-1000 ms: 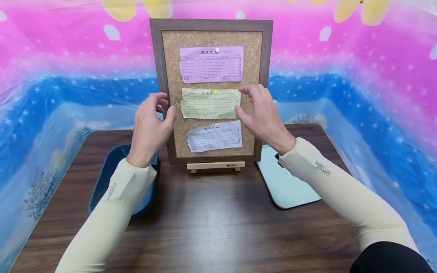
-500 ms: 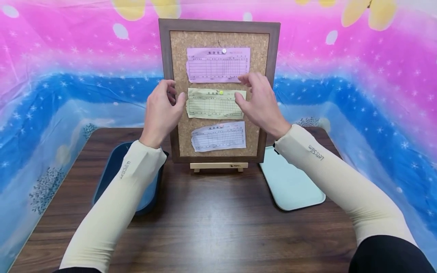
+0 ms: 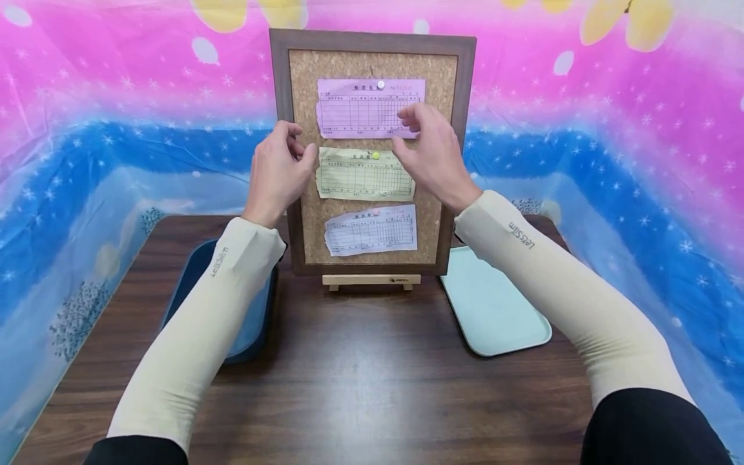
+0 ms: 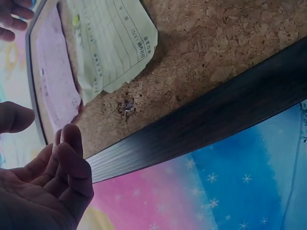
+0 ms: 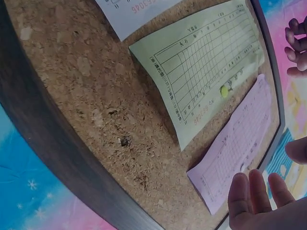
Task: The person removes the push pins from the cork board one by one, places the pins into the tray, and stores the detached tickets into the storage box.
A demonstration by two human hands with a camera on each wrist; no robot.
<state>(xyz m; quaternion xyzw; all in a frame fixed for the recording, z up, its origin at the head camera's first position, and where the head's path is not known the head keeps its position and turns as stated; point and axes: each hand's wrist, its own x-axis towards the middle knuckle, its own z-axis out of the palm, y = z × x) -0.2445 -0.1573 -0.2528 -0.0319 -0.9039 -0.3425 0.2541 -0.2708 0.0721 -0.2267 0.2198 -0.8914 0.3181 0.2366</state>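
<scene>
Right hand (image 3: 433,155): holds nothing, fingers loosely bent, thumb well apart. Left hand (image 3: 279,169): likewise, by the board's (image 3: 372,41) left edge. Pink slip (image 3: 349,111): up and left of right thumb, long axis across the board; right hand nearer, fingertips in front of its right end, contact can't tell. Likely key relation: white pin (image 3: 380,84) at slip's top edge, up-left of those fingertips. Below: green slip (image 3: 360,184), then bottom slip (image 3: 372,234). Right wrist view shows green slip's corner standing off; left wrist, a ragged hole (image 4: 127,108) near its torn end, unclear from head. Only head shows bin (image 3: 251,327), tray (image 3: 494,303).
</scene>
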